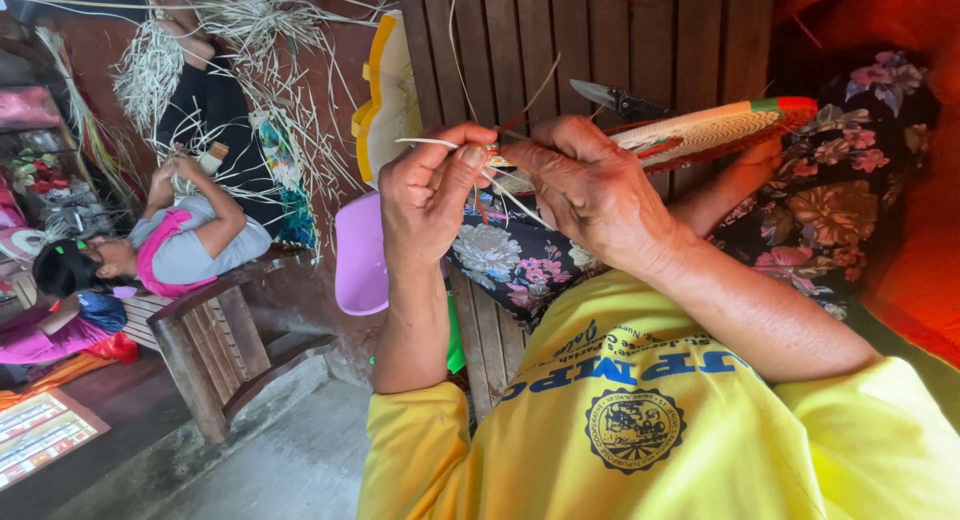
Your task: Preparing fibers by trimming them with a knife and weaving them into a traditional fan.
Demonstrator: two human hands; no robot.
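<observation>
My left hand [425, 190] pinches a thin pale strip [425, 142] between thumb and forefinger. My right hand [590, 190] is closed on the near edge of a flat woven piece [715, 130], pale with red and green bands at its far end. The two hands meet at that edge, where loose red and pale strips stick out. The woven piece rests over my knee in floral cloth [830, 180]. Scissors with a black grip [620, 102] lie just beyond my right hand. My yellow shirt [640, 430] fills the bottom of the view.
Another person [180, 240] rests on a wooden bench [215, 330] at the left, handling a pile of pale straw strips [240, 40]. A purple plastic item [360, 255] and a yellow-and-white woven piece [385, 90] sit beside a dark wooden plank wall [600, 30].
</observation>
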